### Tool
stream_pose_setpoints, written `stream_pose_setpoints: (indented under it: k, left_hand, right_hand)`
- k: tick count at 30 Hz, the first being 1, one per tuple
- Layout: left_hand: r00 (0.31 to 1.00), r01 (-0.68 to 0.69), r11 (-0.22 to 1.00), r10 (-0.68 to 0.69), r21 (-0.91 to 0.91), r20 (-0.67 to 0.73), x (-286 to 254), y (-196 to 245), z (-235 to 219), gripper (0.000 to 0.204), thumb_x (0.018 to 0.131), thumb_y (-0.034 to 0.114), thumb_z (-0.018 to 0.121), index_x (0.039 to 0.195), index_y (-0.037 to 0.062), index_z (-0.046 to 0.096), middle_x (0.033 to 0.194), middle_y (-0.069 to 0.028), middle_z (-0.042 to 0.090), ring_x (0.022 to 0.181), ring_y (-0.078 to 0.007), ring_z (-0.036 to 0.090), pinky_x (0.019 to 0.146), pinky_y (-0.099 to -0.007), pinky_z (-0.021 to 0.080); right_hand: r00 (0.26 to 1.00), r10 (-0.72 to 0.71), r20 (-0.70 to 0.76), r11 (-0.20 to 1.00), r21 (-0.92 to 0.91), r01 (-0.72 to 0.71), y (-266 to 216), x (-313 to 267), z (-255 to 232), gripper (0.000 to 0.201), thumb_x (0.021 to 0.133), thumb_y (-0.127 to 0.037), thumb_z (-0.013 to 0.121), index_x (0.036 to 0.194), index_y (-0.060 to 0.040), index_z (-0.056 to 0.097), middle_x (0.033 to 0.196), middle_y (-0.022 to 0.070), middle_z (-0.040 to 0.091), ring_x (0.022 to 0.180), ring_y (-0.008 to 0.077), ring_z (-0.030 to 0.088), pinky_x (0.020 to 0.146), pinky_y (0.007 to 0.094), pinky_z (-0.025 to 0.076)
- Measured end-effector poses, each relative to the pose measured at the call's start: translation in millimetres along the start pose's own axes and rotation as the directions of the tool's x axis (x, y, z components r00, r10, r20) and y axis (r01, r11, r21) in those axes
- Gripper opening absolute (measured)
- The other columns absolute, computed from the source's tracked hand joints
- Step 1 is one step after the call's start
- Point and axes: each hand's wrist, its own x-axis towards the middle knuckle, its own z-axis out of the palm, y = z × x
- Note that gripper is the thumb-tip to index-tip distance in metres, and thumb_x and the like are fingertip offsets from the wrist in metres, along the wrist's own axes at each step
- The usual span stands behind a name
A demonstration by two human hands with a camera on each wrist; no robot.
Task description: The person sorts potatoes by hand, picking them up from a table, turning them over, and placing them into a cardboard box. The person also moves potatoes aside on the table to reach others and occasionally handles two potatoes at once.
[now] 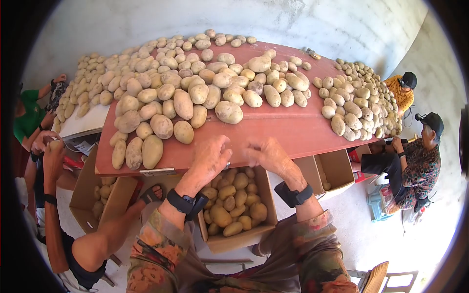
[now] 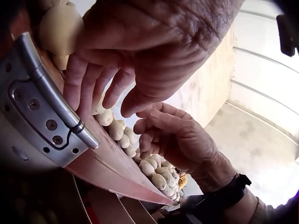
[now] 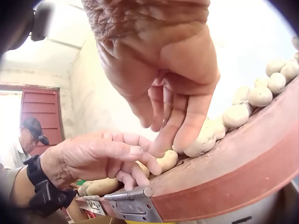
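Both hands hang above the front edge of the red board (image 1: 273,128), near each other, neither holding anything. The left hand (image 1: 209,158) has loosely bent fingers; in the left wrist view the left hand (image 2: 145,56) spreads them downward over the board. The right hand (image 1: 269,155) is also relaxed, its fingers pointing toward the left; in the right wrist view the right hand (image 3: 163,70) droops with empty fingers. Potatoes (image 1: 228,112) lie heaped on the board just beyond the hands. Below them stands a cardboard box (image 1: 267,210) of potatoes (image 1: 221,216).
More potatoes (image 1: 361,105) are piled at the right. Other cardboard boxes (image 1: 334,168) stand under the board's edge. A metal hinge (image 1: 157,172) is on that edge. People sit at the right (image 1: 425,161) and left (image 1: 31,117); a neighbour's bare leg (image 1: 115,229) is close at the left.
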Motion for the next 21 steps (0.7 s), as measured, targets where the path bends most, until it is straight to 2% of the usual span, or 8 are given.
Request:
stream_pose_setpoints:
  k: [1,3,6,9,12,15,18,21]
  left_hand:
    - [1.000,-0.002,1.000,0.002,-0.010,-0.012,0,0,1,0.032,0.085,0.016,0.065,0.112,-0.0004,0.061,0.092,-0.0169,0.066,0.081,-0.0307,0.065,0.074,-0.0400,0.053]
    - [0.999,-0.009,1.000,0.008,-0.027,-0.033,0,1,4,0.034,0.084,0.016,0.065,0.113,-0.0008,0.061,0.094,-0.0177,0.066,0.082,-0.0311,0.065,0.075,-0.0401,0.053]
    - [0.998,0.010,0.997,-0.015,-0.074,-0.065,3,3,4,0.035,0.084,0.015,0.066,0.114,-0.0013,0.060,0.097,-0.0194,0.066,0.084,-0.0323,0.066,0.075,-0.0400,0.053]
    - [0.998,0.038,0.996,-0.041,-0.075,-0.039,4,4,-1,0.037,0.084,0.015,0.066,0.116,-0.0018,0.059,0.100,-0.0205,0.066,0.086,-0.0330,0.066,0.077,-0.0395,0.053]
    - [0.998,0.064,0.991,-0.066,-0.120,-0.017,2,3,-5,0.037,0.085,0.015,0.065,0.118,-0.0017,0.059,0.101,-0.0203,0.066,0.088,-0.0324,0.067,0.078,-0.0392,0.053]
    - [0.998,0.063,0.990,-0.062,-0.123,0.007,2,2,-10,0.037,0.086,0.015,0.065,0.118,-0.0018,0.059,0.100,-0.0191,0.066,0.087,-0.0299,0.067,0.079,-0.0384,0.054]
    - [0.989,0.146,0.980,-0.145,-0.136,0.021,3,0,-11,0.037,0.087,0.015,0.065,0.120,-0.0008,0.058,0.106,-0.0178,0.065,0.086,-0.0264,0.066,0.079,-0.0370,0.054]
    - [0.977,0.215,0.954,-0.214,-0.209,0.025,9,-11,-9,0.041,0.087,0.017,0.065,0.124,-0.0005,0.056,0.114,-0.0165,0.063,0.087,-0.0232,0.065,0.078,-0.0361,0.054]
  right_hand:
    - [0.989,-0.094,-0.116,0.995,-0.050,0.089,2,7,3,0.017,0.088,-0.012,0.062,0.101,-0.0020,0.065,0.080,0.0128,0.069,0.070,0.0256,0.068,0.065,0.0350,0.054]
    - [0.900,-0.289,-0.328,0.954,-0.176,0.242,14,24,11,0.021,0.087,-0.013,0.063,0.105,-0.0025,0.064,0.083,0.0160,0.069,0.078,0.0308,0.069,0.071,0.0381,0.054]
    - [0.903,-0.211,-0.374,0.975,-0.147,0.166,19,49,12,0.027,0.086,-0.014,0.065,0.110,-0.0034,0.062,0.106,0.0221,0.067,0.097,0.0340,0.067,0.083,0.0422,0.052]
    - [0.915,-0.240,-0.325,0.966,-0.172,0.193,15,64,9,0.038,0.084,-0.017,0.068,0.119,-0.0056,0.061,0.133,0.0272,0.053,0.118,0.0359,0.058,0.094,0.0452,0.048]
    - [0.927,-0.246,-0.284,0.954,-0.238,0.180,33,86,15,0.045,0.083,-0.019,0.071,0.125,-0.0089,0.061,0.143,0.0286,0.042,0.129,0.0394,0.047,0.103,0.0441,0.044]
    - [0.925,-0.273,-0.265,0.945,-0.255,0.205,47,100,19,0.038,0.083,-0.018,0.072,0.120,-0.0093,0.065,0.142,0.0199,0.043,0.115,0.0331,0.056,0.092,0.0411,0.051]
    - [0.963,-0.176,-0.202,0.984,-0.065,0.166,44,99,11,0.042,0.082,-0.021,0.073,0.122,-0.0104,0.065,0.140,0.0272,0.043,0.129,0.0401,0.046,0.107,0.0411,0.042]
    - [0.997,-0.017,-0.072,0.998,-0.059,0.013,24,90,-8,0.039,0.082,-0.021,0.073,0.120,-0.0117,0.066,0.142,0.0271,0.041,0.130,0.0400,0.046,0.106,0.0411,0.042]
